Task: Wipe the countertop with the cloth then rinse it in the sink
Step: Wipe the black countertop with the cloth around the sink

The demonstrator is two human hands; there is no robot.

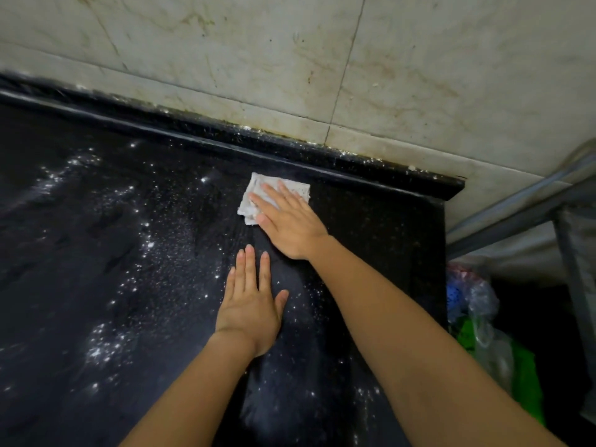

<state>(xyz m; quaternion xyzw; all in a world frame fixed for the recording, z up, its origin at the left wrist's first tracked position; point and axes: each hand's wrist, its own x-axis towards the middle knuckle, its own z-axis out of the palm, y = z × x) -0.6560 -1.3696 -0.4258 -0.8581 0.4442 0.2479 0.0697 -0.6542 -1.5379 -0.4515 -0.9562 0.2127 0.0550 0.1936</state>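
A folded white cloth point(258, 195) lies flat on the black speckled countertop point(96, 253), close to its raised back edge. My right hand point(287, 221) presses on the cloth with straight fingers and covers its right half. My left hand point(250, 304) rests flat on the countertop just in front of it, palm down, fingers together, touching no cloth. White powder and wet glints are scattered over the counter's left and middle. No sink is in view.
A stained tiled wall point(354, 59) rises behind the counter. The counter ends at its right edge point(445, 253). Beyond it stand a metal frame point(532, 201) and plastic bags, blue and green point(483, 333), lower down.
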